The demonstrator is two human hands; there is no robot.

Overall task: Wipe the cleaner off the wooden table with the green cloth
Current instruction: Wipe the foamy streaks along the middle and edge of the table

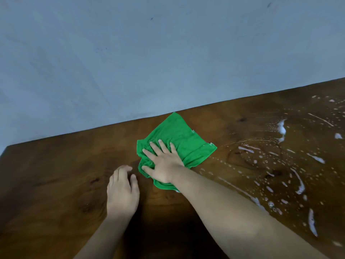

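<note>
A green cloth (pixel 183 139) lies spread on the dark wooden table (pixel 56 174), near its far edge. My right hand (pixel 164 163) presses flat on the cloth's near left part, fingers spread. My left hand (pixel 122 191) rests on the bare wood just left of the cloth, fingers loosely curled, holding nothing. White foamy cleaner (pixel 281 129) in streaks and droplets covers the table's right part, starting just right of the cloth and my right forearm.
A pale blue-grey wall (pixel 149 53) rises straight behind the table's far edge. The table's left corner (pixel 7 147) shows at the far left. The wood left of my hands shows no foam.
</note>
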